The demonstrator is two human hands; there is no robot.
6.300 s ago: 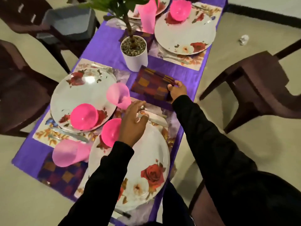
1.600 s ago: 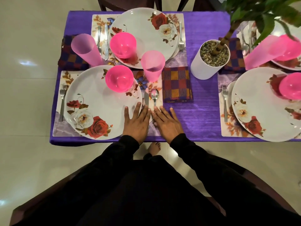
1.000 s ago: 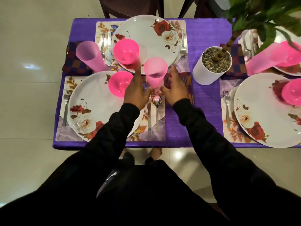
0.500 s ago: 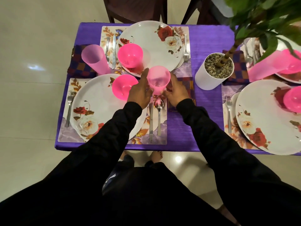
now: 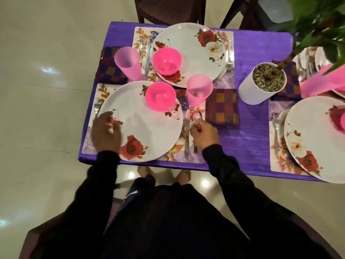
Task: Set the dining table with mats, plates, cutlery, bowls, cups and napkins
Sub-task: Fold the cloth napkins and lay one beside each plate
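The step in hand looks like a final tidy of the near place setting. The plate [image 5: 141, 121] lies on its mat [image 5: 196, 156] at the table's [image 5: 248, 143] near edge, with the bowl [image 5: 160, 96] on its far rim. The cup [image 5: 198, 90] stands just beyond the knife [image 5: 186, 137] and spoon [image 5: 197, 116], and the napkin [image 5: 222, 107] lies to their right. The fork [image 5: 97, 107] lies left of the plate.

The left hand [image 5: 105, 133], blurred, lies over the plate's left rim with fingers loosely spread, holding nothing. The right hand [image 5: 204, 134] curls over the spoon; it seems to pinch the handle, though the grip is partly hidden.

Next, the spoon likely wants straightening parallel to the knife, without knocking the cup.
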